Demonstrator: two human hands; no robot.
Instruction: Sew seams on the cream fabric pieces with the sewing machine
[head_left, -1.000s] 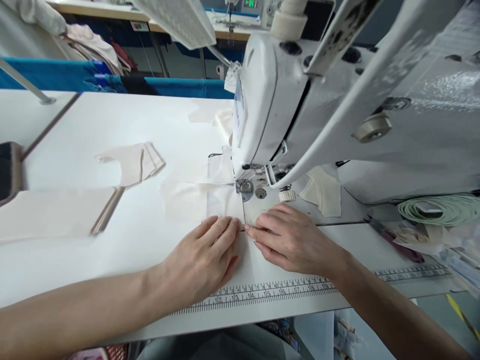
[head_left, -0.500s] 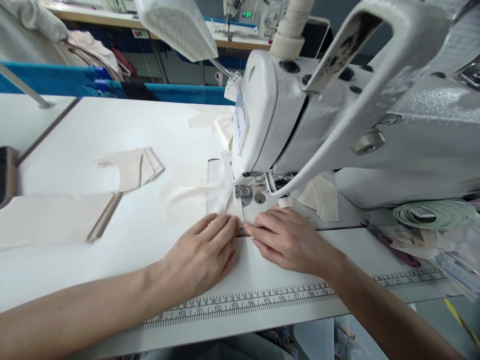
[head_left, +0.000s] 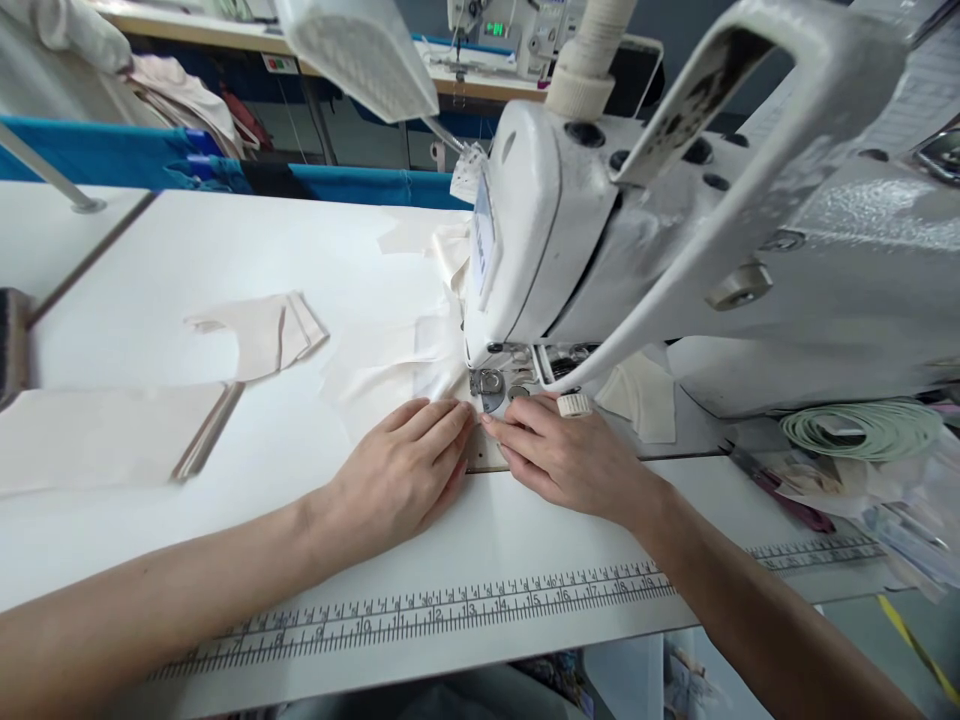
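Observation:
A thin white fabric piece (head_left: 437, 345) runs under the presser foot (head_left: 475, 383) of a white sewing machine (head_left: 517, 230). My left hand (head_left: 412, 455) rests on the near end of this fabric, its fingers pressed together and its tips just in front of the foot. From the other side, my right hand (head_left: 562, 450) has curled fingers, with the index fingertip at the fabric's edge, close to my left fingertips. Both hands are closed at the cloth; the thumbs are mostly hidden. Beside the right hand is a ribbed white knob (head_left: 574, 404).
Cut cream pieces (head_left: 262, 335) and a stacked cream fabric pile (head_left: 112, 430) lie to the left. A cream scrap (head_left: 641, 395) sits under the machine arm. Coiled pale green cord (head_left: 859, 430) is at right. A printed ruler (head_left: 450, 610) follows the table's front edge.
Both hands have moved slightly forward toward the presser foot, and the near end of the white fabric has gone with them. The metal plate in front shows more.

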